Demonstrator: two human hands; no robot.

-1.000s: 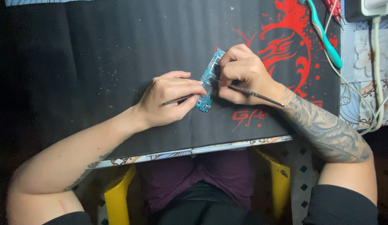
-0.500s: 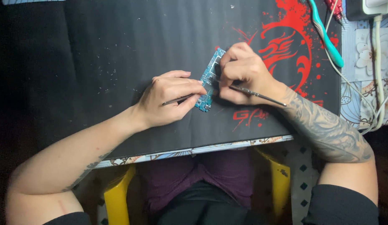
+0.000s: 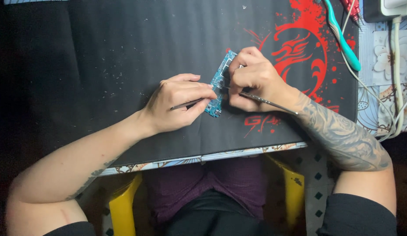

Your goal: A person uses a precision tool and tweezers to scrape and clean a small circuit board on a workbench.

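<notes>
A small circuit board [image 3: 219, 83] is held over the desk mat [image 3: 125, 52] between 2 hands: the left hand [image 3: 179, 102] at its left, the right hand [image 3: 253, 78] at its right. A thin tool [image 3: 264, 101] is gripped in each. A toothbrush [image 3: 343, 39] and cables [image 3: 398, 65] are laid at the mat's right edge.

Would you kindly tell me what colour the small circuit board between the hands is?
The circuit board is teal blue, seen best in the head view.
</notes>
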